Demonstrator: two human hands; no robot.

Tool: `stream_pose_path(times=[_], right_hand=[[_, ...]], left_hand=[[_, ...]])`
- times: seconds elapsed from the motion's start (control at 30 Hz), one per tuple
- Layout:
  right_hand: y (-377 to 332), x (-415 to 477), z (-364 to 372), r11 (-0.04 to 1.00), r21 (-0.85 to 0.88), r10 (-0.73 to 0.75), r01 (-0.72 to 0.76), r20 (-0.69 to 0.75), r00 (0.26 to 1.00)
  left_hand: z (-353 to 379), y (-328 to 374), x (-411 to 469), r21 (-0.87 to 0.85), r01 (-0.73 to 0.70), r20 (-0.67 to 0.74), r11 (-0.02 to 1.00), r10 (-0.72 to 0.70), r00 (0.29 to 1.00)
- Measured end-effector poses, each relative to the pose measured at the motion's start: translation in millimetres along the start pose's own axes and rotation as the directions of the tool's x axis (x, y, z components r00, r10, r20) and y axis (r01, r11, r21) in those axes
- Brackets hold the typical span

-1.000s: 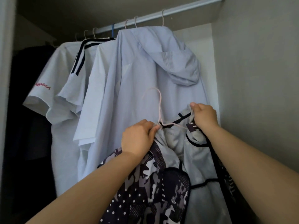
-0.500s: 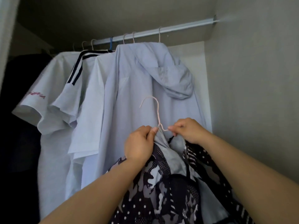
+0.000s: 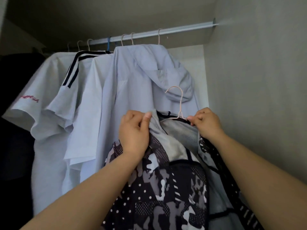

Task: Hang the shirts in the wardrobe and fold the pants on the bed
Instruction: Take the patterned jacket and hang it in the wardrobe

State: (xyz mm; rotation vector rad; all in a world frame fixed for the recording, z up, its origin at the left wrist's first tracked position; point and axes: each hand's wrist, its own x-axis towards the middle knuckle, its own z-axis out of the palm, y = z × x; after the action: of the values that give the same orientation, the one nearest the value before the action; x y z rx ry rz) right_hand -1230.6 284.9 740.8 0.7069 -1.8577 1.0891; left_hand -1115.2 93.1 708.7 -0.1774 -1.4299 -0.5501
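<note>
The camo shirt's [image 3: 166, 188] lower part is cut off at the bottom edge, and the hanger's [image 3: 180, 103] arms are hidden inside its neck; only the pink hook shows. The shirt hangs lengthwise, collar up, well below the rail [image 3: 174, 30], in front of a hooded shirt [image 3: 146, 72]. The hook stands upright, its open end pointing left. The left hand [image 3: 134, 135] pinches the collar fabric; the right hand [image 3: 206, 123] pinches the neckline at the hanger's base.

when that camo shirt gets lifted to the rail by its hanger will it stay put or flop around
Likely floppy: the camo shirt sags in loose folds. Probably light: thin mesh lining shows inside. It may slip on the thin pink hanger, where the left hand and right hand pinch it.
</note>
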Motion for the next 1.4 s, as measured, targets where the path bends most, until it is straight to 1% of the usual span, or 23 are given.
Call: stream_pose_path(times=[0.03, 0.07, 0.1, 0.13, 0.17, 0.23, 0.27, 0.3, 0.33, 0.4, 0.43, 0.53, 0.67, 0.77, 0.87, 0.93, 1.0, 1.07, 1.13, 1.2, 1.27, 1.3, 1.4], right_hand=[[-1.6, 0.6, 0.7, 1.0, 0.013, -0.002, 0.003, -0.038, 0.999], [-3.2, 1.9, 0.1, 0.999, 0.035, -0.008, 0.01, -0.06, 0.998], [-4.9, 2.8, -0.9, 0.998, 0.064, -0.013, 0.017, -0.059, 0.998], [-6.2, 2.7, -2.0, 0.996, 0.091, -0.011, 0.015, -0.034, 0.999], [-6.7, 2.7, -2.7, 0.994, 0.112, -0.012, 0.013, -0.002, 1.0], [-5.9, 1.8, -2.3, 0.991, 0.135, -0.007, 0.001, 0.05, 0.999], [-5.5, 1.7, -1.6, 0.989, 0.145, -0.006, -0.003, 0.059, 0.998], [-5.2, 1.4, -0.7, 0.988, 0.156, -0.009, 0.0, 0.058, 0.998], [-5.1, 1.7, 0.1, 0.987, 0.163, -0.013, 0.003, 0.06, 0.998], [-6.0, 1.0, 1.9, 0.984, 0.181, -0.02, 0.002, 0.093, 0.995], [-5.9, 0.6, 2.2, 0.981, 0.194, -0.018, -0.006, 0.121, 0.993], [2.5, 1.2, -3.1, 0.959, 0.26, 0.057, -0.112, 0.211, 0.976], [10.8, 1.4, -12.4, 0.975, -0.019, 0.214, -0.219, 0.319, 0.923], [-4.6, 2.8, -13.3, 0.991, -0.07, 0.123, -0.112, 0.188, 0.974], [-31.6, 7.2, -8.2, 1.0, 0.007, 0.013, -0.013, -0.073, 0.997], [-40.8, 9.5, -6.0, 0.995, 0.1, 0.002, 0.018, -0.194, 0.981], [-40.3, 8.3, -9.6, 0.992, 0.114, -0.027, 0.045, -0.157, 0.987], [-31.1, 4.3, -18.1, 0.986, -0.13, -0.108, 0.102, -0.04, 0.993], [-19.1, 0.9, -25.9, 0.889, -0.423, -0.159, 0.174, 0.071, 0.985], [-8.2, -5.7, -28.9, 0.789, -0.571, -0.11, 0.227, 0.232, 0.966], [2.7, -11.1, -30.1, 0.844, -0.498, -0.03, 0.198, 0.325, 0.945], [5.3, -12.6, -31.7, 0.908, -0.393, -0.022, 0.143, 0.297, 0.955], [1.4, -2.9, -32.3, 0.997, -0.061, -0.047, 0.048, 0.007, 0.999]], left_hand=[[-3.2, -1.4, -5.9, 0.107, -0.207, 0.036, 0.973, 0.204, 0.978], [-5.1, -6.0, -10.9, 0.191, -0.413, 0.11, 0.891, 0.398, 0.911], [-6.7, -11.4, -12.6, 0.222, -0.538, 0.199, 0.813, 0.502, 0.841], [-8.5, -14.9, -11.3, 0.216, -0.558, 0.269, 0.801, 0.501, 0.823], [-10.0, -14.2, -7.7, 0.193, -0.482, 0.296, 0.855, 0.417, 0.859], [-10.1, -9.4, 3.2, 0.155, -0.203, 0.273, 0.967, 0.156, 0.949], [-7.0, -10.8, 10.7, 0.186, -0.115, 0.315, 0.976, 0.052, 0.948], [-3.4, -12.7, 18.6, 0.256, -0.09, 0.42, 0.963, -0.026, 0.907], [-0.4, -14.2, 24.5, 0.31, -0.098, 0.549, 0.946, -0.094, 0.83], [4.6, -18.6, 28.7, 0.316, -0.072, 0.672, 0.946, -0.17, 0.721], [5.5, -20.4, 30.0, 0.298, -0.044, 0.665, 0.953, -0.175, 0.726], [4.9, -22.7, 24.7, 0.325, -0.058, 0.535, 0.944, -0.133, 0.834], [2.4, -24.2, 12.6, 0.374, -0.116, 0.408, 0.92, -0.051, 0.912], [0.8, -23.1, 2.4, 0.414, -0.3, 0.409, 0.859, 0.119, 0.905], [8.6, -17.9, -15.1, 0.384, -0.472, 0.465, 0.793, 0.275, 0.841], [12.8, -16.2, -16.6, 0.372, -0.378, 0.368, 0.848, 0.239, 0.899], [15.4, -18.9, -13.1, 0.373, -0.211, 0.273, 0.903, 0.11, 0.956], [19.6, -28.0, -8.8, 0.402, -0.116, 0.239, 0.908, 0.018, 0.971], [21.0, -34.8, -2.1, 0.417, -0.033, 0.207, 0.908, -0.06, 0.976], [22.2, -39.2, 4.5, 0.408, 0.083, 0.159, 0.909, -0.161, 0.974], [22.0, -41.3, 10.7, 0.407, 0.152, 0.126, 0.901, -0.221, 0.967], [21.8, -40.3, 14.0, 0.392, 0.149, 0.125, 0.908, -0.213, 0.969], [23.6, -32.7, 21.7, 0.334, 0.088, 0.16, 0.938, -0.148, 0.976]])
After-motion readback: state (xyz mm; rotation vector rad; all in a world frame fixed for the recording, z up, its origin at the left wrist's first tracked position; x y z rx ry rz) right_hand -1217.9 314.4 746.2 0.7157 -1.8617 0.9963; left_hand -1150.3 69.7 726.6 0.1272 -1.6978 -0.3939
